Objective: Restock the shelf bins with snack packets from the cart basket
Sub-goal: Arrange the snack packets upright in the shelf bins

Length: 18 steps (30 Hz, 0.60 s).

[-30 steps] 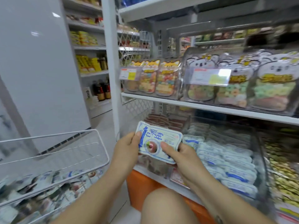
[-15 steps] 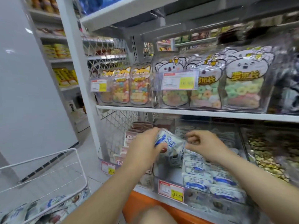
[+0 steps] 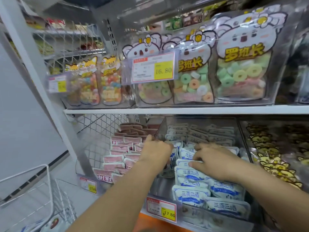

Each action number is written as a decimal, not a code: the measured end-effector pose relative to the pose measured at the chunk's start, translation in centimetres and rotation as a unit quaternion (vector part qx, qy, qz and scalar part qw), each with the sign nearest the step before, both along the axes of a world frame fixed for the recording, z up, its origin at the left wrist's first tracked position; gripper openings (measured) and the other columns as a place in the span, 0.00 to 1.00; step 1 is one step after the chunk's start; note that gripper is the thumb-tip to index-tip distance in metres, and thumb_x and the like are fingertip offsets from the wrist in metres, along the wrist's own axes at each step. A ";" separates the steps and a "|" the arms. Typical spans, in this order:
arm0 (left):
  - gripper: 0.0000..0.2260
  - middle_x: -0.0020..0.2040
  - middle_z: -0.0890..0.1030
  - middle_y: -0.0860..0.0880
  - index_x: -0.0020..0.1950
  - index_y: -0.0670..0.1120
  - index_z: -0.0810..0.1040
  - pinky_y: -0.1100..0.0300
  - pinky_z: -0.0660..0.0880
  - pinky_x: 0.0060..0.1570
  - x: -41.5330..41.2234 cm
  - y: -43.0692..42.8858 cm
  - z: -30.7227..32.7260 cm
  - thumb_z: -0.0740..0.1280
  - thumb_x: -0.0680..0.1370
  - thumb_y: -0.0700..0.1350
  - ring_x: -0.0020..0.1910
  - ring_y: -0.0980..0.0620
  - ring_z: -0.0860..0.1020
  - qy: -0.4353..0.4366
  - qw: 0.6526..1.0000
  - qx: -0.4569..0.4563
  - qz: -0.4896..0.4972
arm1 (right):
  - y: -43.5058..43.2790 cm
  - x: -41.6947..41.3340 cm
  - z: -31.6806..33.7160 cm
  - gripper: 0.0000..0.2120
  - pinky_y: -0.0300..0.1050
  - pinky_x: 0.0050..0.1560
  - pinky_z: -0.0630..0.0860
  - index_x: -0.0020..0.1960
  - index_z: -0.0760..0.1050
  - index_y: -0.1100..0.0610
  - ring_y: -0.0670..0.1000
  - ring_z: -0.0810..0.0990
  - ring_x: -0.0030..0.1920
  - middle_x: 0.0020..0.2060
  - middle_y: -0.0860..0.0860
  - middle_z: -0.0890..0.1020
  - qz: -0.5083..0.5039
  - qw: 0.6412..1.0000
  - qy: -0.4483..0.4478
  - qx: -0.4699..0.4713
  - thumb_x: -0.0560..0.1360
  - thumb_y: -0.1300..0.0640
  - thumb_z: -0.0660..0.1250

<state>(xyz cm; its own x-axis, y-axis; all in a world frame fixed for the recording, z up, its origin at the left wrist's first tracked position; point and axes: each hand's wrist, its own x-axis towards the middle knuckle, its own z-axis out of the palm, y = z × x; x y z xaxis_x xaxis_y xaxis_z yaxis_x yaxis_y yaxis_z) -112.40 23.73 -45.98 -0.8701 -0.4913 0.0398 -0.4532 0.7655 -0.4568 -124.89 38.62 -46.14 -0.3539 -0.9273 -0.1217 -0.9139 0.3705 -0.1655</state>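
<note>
Right now the snack packet [image 3: 173, 155], white with blue print, stands on edge at the left end of the clear shelf bin [image 3: 163, 188], in the gap between the bin's left wall and the row of matching packets [image 3: 190, 193]. The left hand [image 3: 155, 153] has it: the grip is closed over the packet's top edge, fingers curled down out of sight behind the knuckles, probably to steer it in upright so it files like the rest. The right hand [image 3: 215, 163] holds nothing that I can see. Its fingers lie spread across the tops of the stocked packets with the thumb [image 3: 192, 164] against one face, seemingly pressing the row aside to keep the slot open. Motion blur hides the finer detail.

The step looks like seating this packet, with more to come. Just left of the bin sits a bin of pink packets [image 3: 117, 158]. To the right is one of yellow packets [image 3: 270, 156]. A price tag [image 3: 161, 210] hangs on the bin front. On the shelf board [image 3: 184, 109] above stand bags of ring candy [image 3: 192, 84]. The cart basket [image 3: 48, 186] waits low on the left, with more packets [image 3: 53, 221] inside.
</note>
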 end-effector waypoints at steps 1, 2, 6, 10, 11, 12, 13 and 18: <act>0.16 0.52 0.83 0.49 0.61 0.51 0.75 0.48 0.61 0.64 -0.3 -0.2 -0.2 0.73 0.75 0.47 0.54 0.47 0.80 -0.008 1.000 -0.009 -0.013 | 0.0 0.0 -0.2 0.25 0.53 0.68 0.67 0.60 0.79 0.50 0.55 0.69 0.68 0.69 0.48 0.72 -0.002 1.000 0.001 0.000 0.80 0.34 0.55; 0.16 0.55 0.82 0.49 0.62 0.50 0.75 0.48 0.62 0.63 -0.6 -0.4 -0.4 0.72 0.75 0.44 0.55 0.46 0.79 -0.012 0.999 -0.023 -0.028 | 0.0 0.1 -0.3 0.25 0.53 0.67 0.68 0.59 0.80 0.51 0.55 0.70 0.67 0.68 0.49 0.73 -0.006 1.000 0.004 -0.002 0.80 0.35 0.54; 0.20 0.64 0.76 0.47 0.67 0.48 0.73 0.50 0.63 0.64 -1.2 -0.7 -0.5 0.67 0.76 0.38 0.60 0.44 0.76 -0.032 0.993 -0.059 -0.094 | 0.1 0.2 -0.7 0.26 0.53 0.63 0.71 0.54 0.81 0.54 0.55 0.73 0.63 0.63 0.50 0.76 -0.011 1.000 0.023 -0.010 0.80 0.35 0.54; 0.21 0.66 0.76 0.46 0.70 0.48 0.70 0.49 0.65 0.64 -1.4 -0.7 -0.4 0.66 0.77 0.40 0.62 0.44 0.76 -0.039 0.989 -0.070 -0.122 | 0.2 0.1 -0.9 0.24 0.53 0.63 0.71 0.51 0.80 0.53 0.54 0.73 0.63 0.63 0.50 0.77 -0.018 0.999 0.016 -0.021 0.80 0.36 0.55; 0.22 0.66 0.76 0.46 0.70 0.48 0.69 0.49 0.65 0.64 -1.3 -0.7 -0.3 0.67 0.77 0.42 0.63 0.44 0.75 -0.031 0.990 -0.072 -0.119 | 0.2 0.1 -1.0 0.24 0.53 0.64 0.70 0.52 0.80 0.53 0.54 0.72 0.63 0.63 0.50 0.76 -0.021 0.999 0.013 -0.023 0.79 0.35 0.56; 0.23 0.66 0.76 0.46 0.71 0.49 0.67 0.49 0.65 0.63 -1.2 -0.7 -0.3 0.68 0.77 0.43 0.64 0.43 0.74 -0.024 0.990 -0.075 -0.113 | 0.2 0.1 -1.1 0.23 0.53 0.64 0.70 0.53 0.80 0.52 0.54 0.71 0.64 0.63 0.49 0.76 -0.024 0.999 0.012 -0.026 0.79 0.35 0.56; 0.23 0.66 0.76 0.46 0.71 0.48 0.66 0.49 0.64 0.63 -1.1 -0.6 -0.3 0.68 0.77 0.44 0.65 0.43 0.73 -0.024 0.991 -0.080 -0.105 | 0.3 0.1 -1.3 0.23 0.53 0.64 0.70 0.54 0.79 0.52 0.54 0.71 0.64 0.63 0.49 0.76 -0.026 0.999 0.010 -0.030 0.79 0.35 0.56; 0.20 0.56 0.81 0.45 0.67 0.45 0.68 0.46 0.61 0.66 -0.4 0.1 -1.0 0.67 0.76 0.41 0.59 0.43 0.77 -0.056 0.992 -0.104 -0.052 | 0.4 0.5 -1.1 0.23 0.54 0.64 0.70 0.51 0.81 0.53 0.53 0.72 0.63 0.61 0.49 0.78 -0.033 0.999 0.010 -0.041 0.79 0.36 0.57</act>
<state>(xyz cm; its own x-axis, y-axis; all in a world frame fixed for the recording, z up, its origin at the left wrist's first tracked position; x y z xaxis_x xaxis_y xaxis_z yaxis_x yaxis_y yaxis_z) -112.80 23.81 -47.02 -0.9206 -0.3892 0.0309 -0.3136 0.6899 -0.6524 -124.43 39.00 -47.22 -0.4164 -0.9083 -0.0385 -0.8914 0.4163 -0.1794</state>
